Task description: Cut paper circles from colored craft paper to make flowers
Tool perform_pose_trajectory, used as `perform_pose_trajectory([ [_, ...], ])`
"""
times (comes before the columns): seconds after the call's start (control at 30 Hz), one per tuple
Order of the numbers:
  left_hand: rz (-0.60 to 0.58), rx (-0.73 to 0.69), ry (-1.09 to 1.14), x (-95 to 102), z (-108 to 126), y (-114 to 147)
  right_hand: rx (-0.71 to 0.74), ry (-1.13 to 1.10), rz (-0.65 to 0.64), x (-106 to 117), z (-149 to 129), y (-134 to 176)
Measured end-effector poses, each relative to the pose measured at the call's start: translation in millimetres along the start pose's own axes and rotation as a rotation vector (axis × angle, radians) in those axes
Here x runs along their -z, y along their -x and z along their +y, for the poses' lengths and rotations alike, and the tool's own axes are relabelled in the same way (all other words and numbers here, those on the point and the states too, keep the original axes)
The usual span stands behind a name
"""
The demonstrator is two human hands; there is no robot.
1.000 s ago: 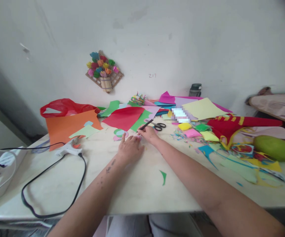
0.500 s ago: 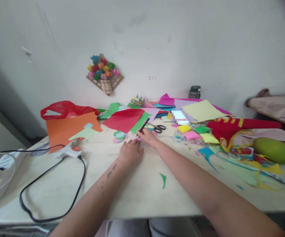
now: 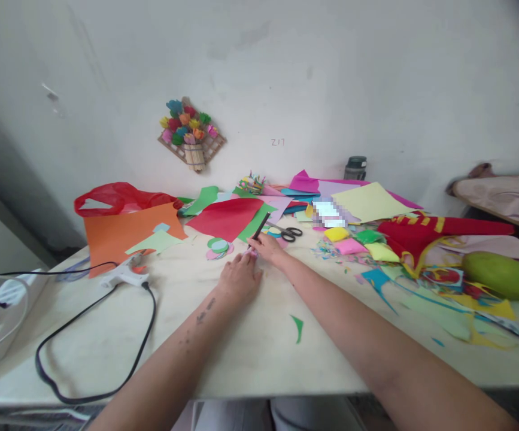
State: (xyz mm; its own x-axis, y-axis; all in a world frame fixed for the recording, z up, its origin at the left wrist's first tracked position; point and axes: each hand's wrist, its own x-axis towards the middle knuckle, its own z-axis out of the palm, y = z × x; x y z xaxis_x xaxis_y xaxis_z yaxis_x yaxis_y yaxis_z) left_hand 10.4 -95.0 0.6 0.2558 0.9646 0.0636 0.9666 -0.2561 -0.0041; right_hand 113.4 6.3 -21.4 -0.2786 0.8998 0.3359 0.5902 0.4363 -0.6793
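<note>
My right hand (image 3: pixel 265 247) is closed around a slim black pen (image 3: pixel 260 229) that leans up to the right. Its tip end points down at a small pinkish-purple piece of paper (image 3: pixel 252 252), mostly covered by my fingers. My left hand (image 3: pixel 240 277) lies flat on the table, its fingertips pressing on that piece beside the pen. Left of the fingertips is a small pile of round paper cutouts (image 3: pixel 219 246) in green, pink and light blue. Black-handled scissors (image 3: pixel 290 233) lie just beyond my right hand.
On the left, a white glue gun (image 3: pixel 127 274) trails a looped black cable (image 3: pixel 154 323) near a power strip (image 3: pixel 17 290). Coloured sheets, including a red one (image 3: pixel 227 216), line the back. Clay packets (image 3: pixel 349 246), paper scraps and a green fruit (image 3: pixel 501 275) crowd the right.
The pen's upper end has shifted slightly left and up, with a small movement of my right hand. My left hand stays almost in place on the paper.
</note>
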Motion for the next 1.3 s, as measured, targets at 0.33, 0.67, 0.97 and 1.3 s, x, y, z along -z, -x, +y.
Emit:
perform_pose_trajectory([
  [0.33,-0.005,0.006,0.006,-0.8,0.6,0.3,0.027,0.048,-0.014,-1.3,1.4,-1.4],
  [0.67,-0.007,0.006,0.019,-2.4,0.3,-1.0,0.029,0.068,-0.015,-1.2,1.1,-1.1],
  [0.97,-0.009,0.005,0.024,-1.3,1.0,-0.3,0.012,0.084,-0.019,-0.8,-0.2,-1.1],
  [1.3,0.009,-0.004,0.008,-3.4,-0.8,-1.1,0.027,0.091,-0.03,0.3,-0.5,-1.6],
])
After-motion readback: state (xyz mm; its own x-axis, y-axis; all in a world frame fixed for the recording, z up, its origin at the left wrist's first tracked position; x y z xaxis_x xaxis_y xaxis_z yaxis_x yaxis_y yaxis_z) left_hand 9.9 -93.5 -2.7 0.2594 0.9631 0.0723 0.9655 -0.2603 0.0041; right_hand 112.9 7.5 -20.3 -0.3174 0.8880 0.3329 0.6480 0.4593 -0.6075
